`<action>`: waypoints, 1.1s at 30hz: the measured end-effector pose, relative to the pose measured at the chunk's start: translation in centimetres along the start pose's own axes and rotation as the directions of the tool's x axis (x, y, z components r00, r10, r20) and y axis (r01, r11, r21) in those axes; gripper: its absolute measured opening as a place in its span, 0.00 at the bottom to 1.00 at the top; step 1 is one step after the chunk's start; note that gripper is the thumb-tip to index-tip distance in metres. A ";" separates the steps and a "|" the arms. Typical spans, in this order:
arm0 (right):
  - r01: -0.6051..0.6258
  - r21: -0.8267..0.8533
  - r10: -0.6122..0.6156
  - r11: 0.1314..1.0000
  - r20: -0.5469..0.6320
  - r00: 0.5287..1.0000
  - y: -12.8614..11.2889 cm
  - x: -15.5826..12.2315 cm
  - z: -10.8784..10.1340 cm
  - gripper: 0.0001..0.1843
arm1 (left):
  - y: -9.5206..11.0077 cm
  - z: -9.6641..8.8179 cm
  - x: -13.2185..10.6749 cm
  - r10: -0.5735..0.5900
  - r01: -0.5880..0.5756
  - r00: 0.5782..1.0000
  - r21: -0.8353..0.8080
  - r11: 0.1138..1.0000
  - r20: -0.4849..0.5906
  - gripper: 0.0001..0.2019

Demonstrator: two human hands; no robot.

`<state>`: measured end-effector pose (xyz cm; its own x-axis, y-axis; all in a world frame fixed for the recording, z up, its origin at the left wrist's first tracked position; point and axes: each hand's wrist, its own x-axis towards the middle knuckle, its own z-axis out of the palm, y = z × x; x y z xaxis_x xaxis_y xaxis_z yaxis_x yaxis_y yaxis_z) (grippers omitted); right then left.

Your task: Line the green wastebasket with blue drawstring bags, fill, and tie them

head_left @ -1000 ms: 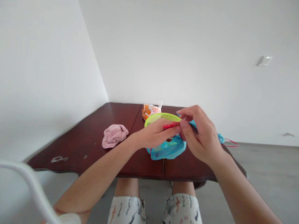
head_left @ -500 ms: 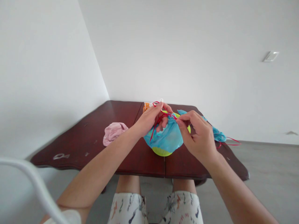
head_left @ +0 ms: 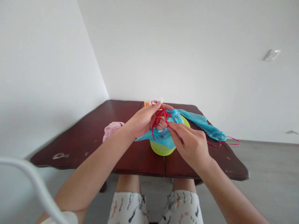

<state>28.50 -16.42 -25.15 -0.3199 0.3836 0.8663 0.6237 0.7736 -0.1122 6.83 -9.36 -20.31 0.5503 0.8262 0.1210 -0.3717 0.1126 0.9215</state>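
Note:
A lime-green plastic mesh basket (head_left: 161, 148) sits on the table, its upper part covered by a crumpled turquoise plastic sheet (head_left: 158, 137). A long turquoise tail of the sheet (head_left: 201, 122) trails off to the right. My left hand (head_left: 142, 121) is above the basket, its fingers gripping a tangle of thin red cord (head_left: 159, 117). My right hand (head_left: 189, 144) pinches the turquoise sheet close to that cord. Another loop of the red cord (head_left: 213, 143) lies at the right, reaching past the table edge.
A dark reddish-brown wooden table (head_left: 70, 149) with a central seam carries a crumpled pink cloth (head_left: 112, 130) at the left. An orange and white bag (head_left: 146, 104) is mostly hidden behind my left hand. White walls and a grey floor surround the table.
The turquoise sheet has spread further over the basket, its tail now stretching right. My hands have moved closer together, and the red cord has bunched into a tangle at my left fingers.

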 end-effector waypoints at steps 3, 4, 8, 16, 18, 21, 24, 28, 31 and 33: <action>-0.044 -0.140 0.055 0.989 0.070 0.996 0.6 -0.5 0.4 0.12 | 0.2 -0.6 -0.4 0.061 -0.060 0.998 0.112 0.992 -0.003 0.23; -0.054 -0.184 0.074 0.981 0.105 0.992 0.7 -0.6 0.5 0.13 | 0.3 -0.7 -0.6 0.093 -0.092 0.996 0.167 0.982 -0.002 0.23; -0.092 -0.311 0.174 0.946 0.249 0.953 0.3 -0.7 0.7 0.18 | 0.8 -0.1 -2.0 0.278 -0.231 0.960 0.576 0.784 0.006 0.28; -0.181 -0.207 0.236 0.961 0.283 0.930 -0.7 -1.0 0.9 0.23 | 1.7 0.3 -4.1 0.464 -0.171 0.864 0.981 -0.094 0.195 0.20; -0.220 -0.144 0.253 0.965 0.275 0.927 -0.9 -1.1 0.8 0.21 | 1.7 -0.2 -4.3 0.493 -0.111 0.850 0.978 -0.176 0.186 0.20; -0.281 0.094 0.258 0.955 0.206 0.944 -1.3 -0.9 0.4 0.15 | 1.8 -0.4 -4.8 0.581 -0.108 0.778 0.962 -0.249 0.238 0.21; -0.240 0.274 0.256 0.931 -0.026 0.966 -1.5 0.2 -0.3 0.09 | 1.9 -0.1 -5.4 0.615 -0.231 0.685 0.917 -0.326 0.391 0.23; -0.207 0.360 0.247 0.910 -0.066 0.967 -0.3 2.8 -0.1 0.14 | 1.7 0.0 -5.0 0.539 -0.523 0.594 0.796 -0.304 0.597 0.30; -0.332 0.593 0.305 0.733 0.150 0.940 1.2 4.2 1.5 0.20 | 1.0 -0.4 -3.4 0.504 -0.695 0.554 0.701 -0.158 0.663 0.31; -0.405 0.724 0.359 0.559 0.228 0.905 2.1 4.3 2.7 0.24 | 0.4 -0.7 -2.2 0.507 -0.758 0.550 0.651 -0.030 0.664 0.30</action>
<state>26.46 -11.76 -22.96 -0.2284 0.7401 0.6325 -0.0381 0.6424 -0.7655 4.92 -10.78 -20.46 0.6108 0.1446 0.7784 0.0808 -0.9894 0.1205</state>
